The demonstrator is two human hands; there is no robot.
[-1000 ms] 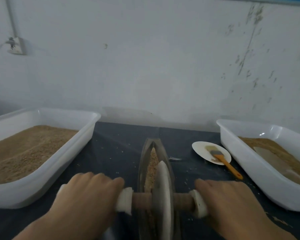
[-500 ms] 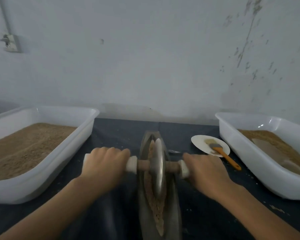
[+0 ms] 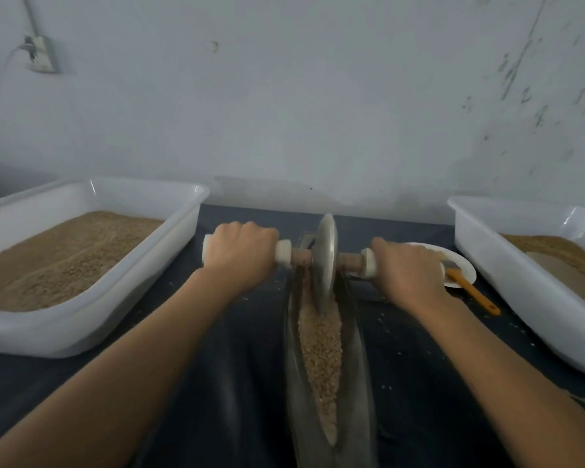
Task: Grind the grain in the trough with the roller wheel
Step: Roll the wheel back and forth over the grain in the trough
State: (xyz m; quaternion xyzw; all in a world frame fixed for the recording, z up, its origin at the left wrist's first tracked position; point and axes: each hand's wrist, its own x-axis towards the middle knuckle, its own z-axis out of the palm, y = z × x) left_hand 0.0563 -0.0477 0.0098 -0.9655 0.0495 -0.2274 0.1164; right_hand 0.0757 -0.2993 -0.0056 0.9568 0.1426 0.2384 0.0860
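A long grey metal trough (image 3: 357, 373) runs away from me down the middle of the dark table, with tan grain (image 3: 320, 349) lying along its groove. The metal roller wheel (image 3: 325, 261) stands on edge at the trough's far end, on a wooden axle with white handles. My left hand (image 3: 240, 255) grips the left handle and my right hand (image 3: 409, 271) grips the right one, both arms stretched out.
A white tub (image 3: 122, 298) of tan grain stands at the left, another white tub (image 3: 507, 282) with grain at the right. A small white plate (image 3: 461, 265) with an orange-handled brush (image 3: 471, 292) lies behind my right hand. The wall is close behind the trough.
Both hands have pushed the wheel along the trough from the near end to the far end, uncovering the grain in the near part.
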